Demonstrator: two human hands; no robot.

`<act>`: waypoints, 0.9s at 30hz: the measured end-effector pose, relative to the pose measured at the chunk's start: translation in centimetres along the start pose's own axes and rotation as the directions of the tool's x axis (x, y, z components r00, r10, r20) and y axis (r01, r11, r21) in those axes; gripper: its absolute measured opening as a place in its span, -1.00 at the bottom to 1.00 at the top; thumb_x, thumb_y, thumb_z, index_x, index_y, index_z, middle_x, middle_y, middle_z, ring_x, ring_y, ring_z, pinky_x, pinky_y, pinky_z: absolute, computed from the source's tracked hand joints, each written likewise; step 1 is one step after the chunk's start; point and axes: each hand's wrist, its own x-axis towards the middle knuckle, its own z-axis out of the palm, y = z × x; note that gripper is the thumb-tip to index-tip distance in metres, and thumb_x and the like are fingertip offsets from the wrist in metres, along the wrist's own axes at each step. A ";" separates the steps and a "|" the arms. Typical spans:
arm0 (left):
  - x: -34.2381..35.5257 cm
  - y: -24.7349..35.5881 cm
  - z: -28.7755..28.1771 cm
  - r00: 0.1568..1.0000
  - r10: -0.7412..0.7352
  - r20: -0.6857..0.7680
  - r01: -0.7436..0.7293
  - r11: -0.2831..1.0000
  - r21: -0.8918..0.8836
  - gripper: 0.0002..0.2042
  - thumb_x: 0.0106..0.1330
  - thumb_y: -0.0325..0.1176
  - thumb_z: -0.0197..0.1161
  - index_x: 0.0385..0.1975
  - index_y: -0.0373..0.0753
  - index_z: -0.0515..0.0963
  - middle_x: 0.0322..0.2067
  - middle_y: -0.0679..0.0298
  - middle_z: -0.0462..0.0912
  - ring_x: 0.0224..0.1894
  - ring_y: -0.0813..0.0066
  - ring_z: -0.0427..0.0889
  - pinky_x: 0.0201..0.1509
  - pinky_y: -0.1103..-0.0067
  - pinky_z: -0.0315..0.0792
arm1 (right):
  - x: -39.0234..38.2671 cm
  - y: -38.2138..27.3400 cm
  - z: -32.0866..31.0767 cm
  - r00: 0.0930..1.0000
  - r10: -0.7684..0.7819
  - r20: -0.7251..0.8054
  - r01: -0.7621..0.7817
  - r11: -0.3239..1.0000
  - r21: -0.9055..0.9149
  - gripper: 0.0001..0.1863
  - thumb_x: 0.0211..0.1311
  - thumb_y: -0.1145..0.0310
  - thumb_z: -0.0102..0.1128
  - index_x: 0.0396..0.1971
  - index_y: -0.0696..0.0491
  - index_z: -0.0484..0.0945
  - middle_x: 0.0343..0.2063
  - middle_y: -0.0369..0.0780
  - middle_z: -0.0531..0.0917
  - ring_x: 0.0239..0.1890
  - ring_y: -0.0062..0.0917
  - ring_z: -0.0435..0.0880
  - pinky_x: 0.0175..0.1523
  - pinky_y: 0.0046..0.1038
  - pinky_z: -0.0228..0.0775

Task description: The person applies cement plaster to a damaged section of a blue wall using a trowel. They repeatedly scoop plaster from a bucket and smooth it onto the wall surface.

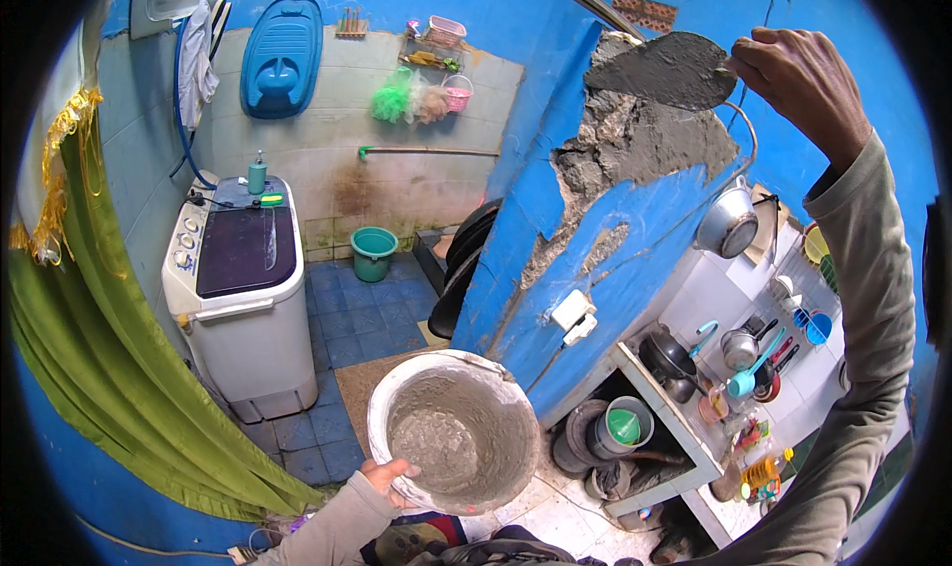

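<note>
While the left hand [387, 482] pinches the near-left rim of the bucket [379, 412], the right hand [801, 82], fingertips bunched on the right end of the trowel [659, 72] over the broken far-right wall [605, 139], seems to be plastering, which next calls for an even stroke.

A white bucket [380, 412] opens upward at six o'clock, grey mortar [436, 444] inside; a mortar-smeared trowel [659, 72] is toward one o'clock.
</note>
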 end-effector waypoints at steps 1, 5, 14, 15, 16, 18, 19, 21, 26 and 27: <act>-0.3 0.1 0.4 1.000 0.009 -0.012 -0.009 1.000 0.015 -0.43 0.09 -0.66 0.10 0.17 -0.38 0.15 0.01 -0.16 0.42 -0.01 -0.20 0.51 -0.04 -0.17 0.44 | -0.1 -0.2 0.0 1.000 0.000 -0.015 0.000 1.000 -0.024 -0.80 0.22 0.22 0.15 -0.45 0.03 0.59 -0.56 -0.27 0.60 -0.49 -0.48 0.62 -0.39 -0.45 0.50; -1.1 0.4 1.4 1.000 0.009 -0.025 -0.007 0.996 0.084 -0.41 0.08 -0.63 0.11 0.17 -0.48 0.11 0.04 -0.21 0.38 0.02 -0.20 0.48 0.04 -0.09 0.43 | -0.6 0.7 0.9 0.995 -0.033 -0.097 0.023 0.994 -0.103 -0.80 0.23 0.21 0.14 -0.44 0.01 0.59 -0.54 -0.27 0.62 -0.48 -0.48 0.63 -0.35 -0.47 0.52; -0.3 0.2 0.2 1.000 0.018 0.022 -0.019 0.997 0.073 -0.42 0.09 -0.63 0.11 0.16 -0.51 0.10 0.03 -0.23 0.37 0.01 -0.22 0.49 0.02 -0.08 0.45 | 0.3 1.5 1.3 0.993 0.112 0.026 -0.112 0.994 -0.013 -0.78 0.24 0.20 0.13 -0.48 0.01 0.61 -0.57 -0.25 0.62 -0.49 -0.46 0.62 -0.35 -0.42 0.51; -0.5 0.2 0.4 1.000 0.024 0.016 -0.025 0.997 0.074 -0.42 0.09 -0.63 0.11 0.16 -0.52 0.09 0.03 -0.24 0.37 0.02 -0.22 0.48 0.02 -0.08 0.45 | 0.5 1.8 1.6 0.990 0.135 0.043 -0.136 0.990 0.018 -0.77 0.24 0.20 0.13 -0.49 0.01 0.61 -0.59 -0.24 0.61 -0.51 -0.44 0.61 -0.37 -0.40 0.49; -0.5 0.3 0.6 1.000 0.026 0.015 -0.027 0.997 0.079 -0.42 0.10 -0.63 0.11 0.16 -0.52 0.09 0.03 -0.24 0.36 0.02 -0.22 0.48 0.02 -0.08 0.45 | 0.4 2.5 1.8 0.995 0.102 0.012 -0.102 0.994 0.041 -0.77 0.23 0.20 0.13 -0.49 0.02 0.61 -0.60 -0.23 0.60 -0.52 -0.42 0.59 -0.38 -0.37 0.46; -0.2 0.3 0.3 1.000 0.016 0.012 -0.017 0.996 0.089 -0.42 0.10 -0.63 0.10 0.16 -0.52 0.09 0.04 -0.24 0.36 0.02 -0.23 0.47 0.02 -0.08 0.45 | 0.1 4.0 2.4 0.998 0.036 -0.052 -0.032 0.996 0.083 -0.76 0.22 0.20 0.14 -0.50 0.04 0.61 -0.63 -0.20 0.57 -0.54 -0.38 0.56 -0.41 -0.33 0.40; -0.1 0.3 0.1 1.000 0.014 0.006 -0.015 0.996 0.090 -0.42 0.10 -0.63 0.10 0.16 -0.52 0.08 0.04 -0.24 0.36 0.03 -0.23 0.47 0.02 -0.09 0.45 | 0.4 4.2 2.7 0.992 0.112 0.058 -0.119 0.983 0.138 -0.76 0.21 0.19 0.15 -0.49 0.05 0.61 -0.65 -0.19 0.55 -0.54 -0.33 0.52 -0.40 -0.28 0.34; -0.3 0.3 0.4 1.000 0.019 -0.018 -0.018 0.999 0.050 -0.46 0.10 -0.63 0.10 0.14 -0.47 0.15 -0.01 -0.20 0.42 -0.04 -0.20 0.53 -0.05 -0.11 0.48 | 0.2 4.6 2.4 0.986 0.128 0.104 -0.138 0.985 0.104 -0.76 0.21 0.20 0.15 -0.48 0.05 0.61 -0.62 -0.18 0.56 -0.51 -0.33 0.53 -0.39 -0.28 0.35; 0.2 0.1 -0.2 1.000 0.006 0.012 -0.007 1.000 0.029 -0.45 0.09 -0.64 0.10 0.14 -0.46 0.15 0.00 -0.20 0.41 -0.04 -0.19 0.53 -0.04 -0.11 0.47 | -1.1 5.7 1.3 0.997 0.054 -0.057 -0.048 0.994 0.101 -0.79 0.21 0.23 0.15 -0.44 0.06 0.61 -0.51 -0.17 0.62 -0.43 -0.31 0.58 -0.33 -0.29 0.40; 0.0 0.2 0.2 1.000 0.010 0.011 -0.010 0.998 0.055 -0.43 0.09 -0.64 0.10 0.16 -0.47 0.12 0.02 -0.21 0.39 0.00 -0.21 0.50 0.00 -0.10 0.46 | -1.4 5.4 1.4 0.997 0.067 -0.041 -0.062 0.992 0.106 -0.80 0.21 0.24 0.15 -0.43 0.07 0.61 -0.48 -0.17 0.63 -0.41 -0.31 0.59 -0.31 -0.29 0.41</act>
